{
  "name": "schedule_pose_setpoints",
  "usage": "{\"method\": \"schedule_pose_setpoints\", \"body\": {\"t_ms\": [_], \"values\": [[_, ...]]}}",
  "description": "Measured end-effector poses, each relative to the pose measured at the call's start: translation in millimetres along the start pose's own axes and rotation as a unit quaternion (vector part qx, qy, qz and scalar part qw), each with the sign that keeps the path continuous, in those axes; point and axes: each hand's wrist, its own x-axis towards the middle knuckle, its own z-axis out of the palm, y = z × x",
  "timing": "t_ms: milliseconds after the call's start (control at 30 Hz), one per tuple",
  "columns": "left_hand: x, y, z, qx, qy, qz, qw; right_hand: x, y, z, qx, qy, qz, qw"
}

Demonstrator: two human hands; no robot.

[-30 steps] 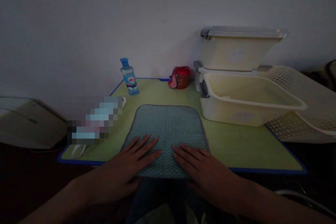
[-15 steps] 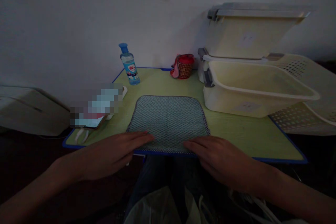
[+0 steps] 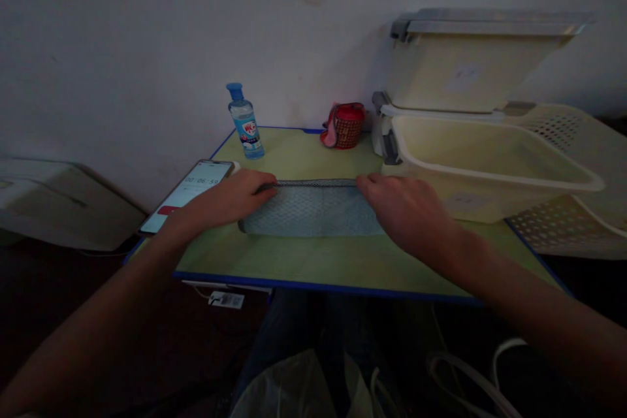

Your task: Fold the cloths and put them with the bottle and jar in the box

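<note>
A teal woven cloth [image 3: 313, 212] lies folded in half on the green table [image 3: 323, 261], its doubled edge toward the wall. My left hand [image 3: 230, 196] pinches the cloth's far left corner. My right hand [image 3: 396, 206] grips the far right corner, fingers curled over the edge. Both hands press the folded cloth down near the table's middle.
A phone [image 3: 189, 192] with a lit screen lies at the table's left edge, just beside my left hand. A blue bottle [image 3: 245, 123] and a red woven basket [image 3: 347, 125] stand by the wall. Stacked cream bins [image 3: 480, 157] and a perforated basket [image 3: 573, 209] fill the right.
Both hands took the cloth's near edge and carried it away from me to the far edge, folding the cloth in half. The near half of the table is now bare.
</note>
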Motion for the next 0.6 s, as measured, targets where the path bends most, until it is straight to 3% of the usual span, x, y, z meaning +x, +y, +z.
{"method": "schedule_pose_setpoints", "body": {"t_ms": [233, 400, 600], "values": [[48.3, -12.6, 24.2, 0.073, -0.012, -0.068, 0.995, 49.5, -12.3, 27.6, 0.012, -0.058, 0.057, 0.997], [58.8, -19.6, 36.8, 0.091, -0.013, -0.112, 0.989, 63.8, 0.7, 52.9, 0.022, -0.059, 0.059, 0.996], [60.6, -23.8, 49.1, 0.067, 0.005, -0.116, 0.991, 62.4, 10.7, 76.7, 0.024, -0.031, 0.052, 0.998]]}}
